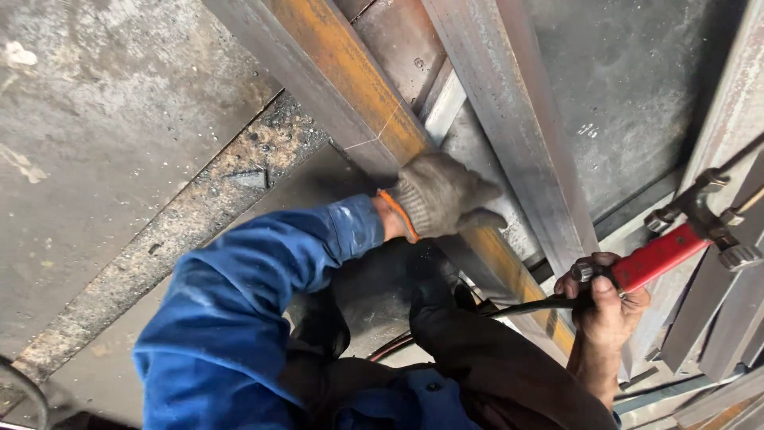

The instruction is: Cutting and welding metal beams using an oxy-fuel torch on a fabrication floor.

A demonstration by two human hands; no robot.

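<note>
Head view looks down on a wide grey steel floor plate (103, 119), scuffed and stained, with a dark scorched seam (199, 215) running diagonally across it. Over it lie long steel beams: a rusty orange-faced beam (350, 87) and a grey one (509, 103) beside it, both cut off at the top edge, their lower ends hidden behind the person's body. More steel sections (716, 310) crowd the right edge, only partly seen. A blue sleeve (247, 279) fills the lower middle and blocks the floor beneath. The left hand (442, 195), in a grey knit glove with an orange cuff, rests clenched against the orange beam, on its lower stretch. The right hand (605, 306), bare, is closed around the red handle of a cutting torch (676, 239), whose metal valves and head reach toward the right edge; the tip is out of frame. Dark hoses (525, 305) trail from the grip across the beam, their far ends hidden.
</note>
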